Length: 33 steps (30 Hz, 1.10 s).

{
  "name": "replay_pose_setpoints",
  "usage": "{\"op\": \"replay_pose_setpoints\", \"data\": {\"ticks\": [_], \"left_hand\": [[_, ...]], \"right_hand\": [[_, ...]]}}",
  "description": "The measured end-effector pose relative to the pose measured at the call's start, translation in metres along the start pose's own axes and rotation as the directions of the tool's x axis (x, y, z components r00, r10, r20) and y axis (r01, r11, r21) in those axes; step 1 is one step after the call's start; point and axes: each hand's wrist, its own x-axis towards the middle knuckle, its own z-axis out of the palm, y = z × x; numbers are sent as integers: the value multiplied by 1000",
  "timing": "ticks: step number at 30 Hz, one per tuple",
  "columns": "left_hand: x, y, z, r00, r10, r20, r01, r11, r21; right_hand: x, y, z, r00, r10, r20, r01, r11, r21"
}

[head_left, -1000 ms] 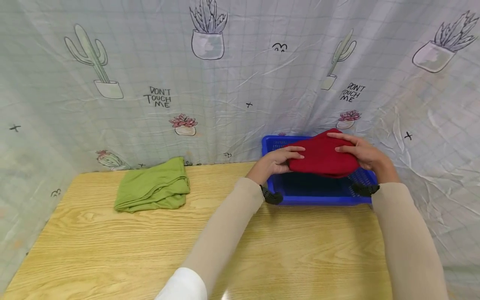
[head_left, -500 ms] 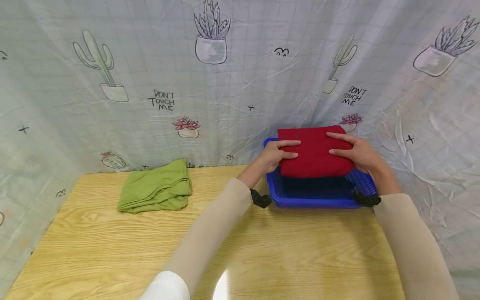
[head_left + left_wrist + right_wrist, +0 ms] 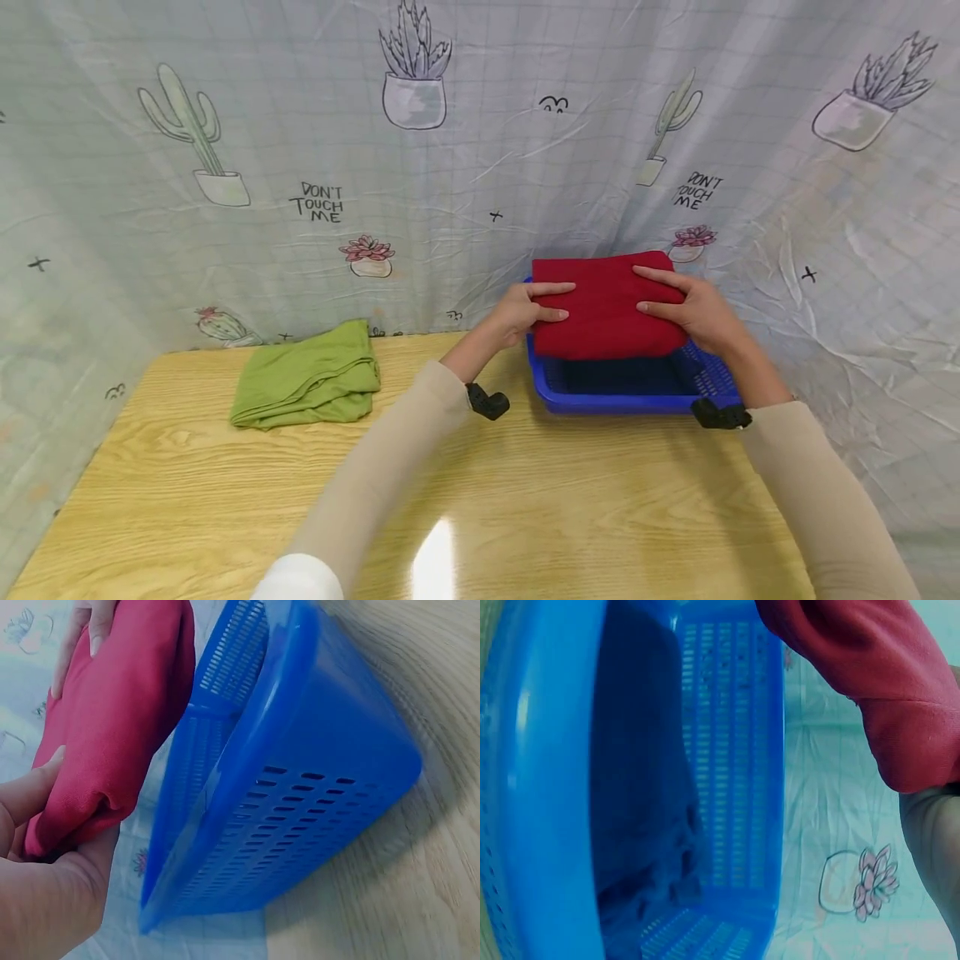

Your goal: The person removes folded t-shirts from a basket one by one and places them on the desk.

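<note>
A folded red cloth (image 3: 606,312) is held up between both hands, over the back part of a blue plastic basket (image 3: 622,406). At its left end my left hand (image 3: 519,312) grips it; in the left wrist view the thumb lies below the fold and fingers above. My right hand (image 3: 701,312) grips the right end, fingers spread over the face toward me. Inside the basket lies a dark blue cloth (image 3: 641,772), seen best in the right wrist view. The red cloth hides the basket's rear rim in the head view.
A folded green cloth (image 3: 307,375) lies on the wooden table (image 3: 225,500) at the back left. A pale curtain (image 3: 465,167) printed with potted cacti hangs right behind the table and along both sides.
The red cloth has shifted left with both hands and turned its broad face more toward me, spreading from a slanted bundle into a squarer shape. The green cloth stays put.
</note>
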Motion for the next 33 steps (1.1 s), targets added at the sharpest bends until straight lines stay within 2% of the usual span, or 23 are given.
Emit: {"op": "replay_pose_setpoints", "data": {"ticks": [5,10,17,26,33], "left_hand": [[-18,1,-4,999,46,5,-46,997,59],[-35,2,-10,999,34,27,-35,998,55],[-52,1,-25,999,48,6,-48,995,92],[-72,-3,-41,996,85,-8,-83,984,157],[-89,-9,-52,997,71,-38,-64,984,166]], "right_hand": [[-11,-8,8,1000,-1,-2,1,1000,-16],[-19,-17,18,999,-35,-2,35,998,-43],[-27,-25,35,997,-70,15,71,996,-50],[-33,-28,57,997,-72,24,72,997,-35],[-35,-28,75,993,-111,50,113,993,-21]]}}
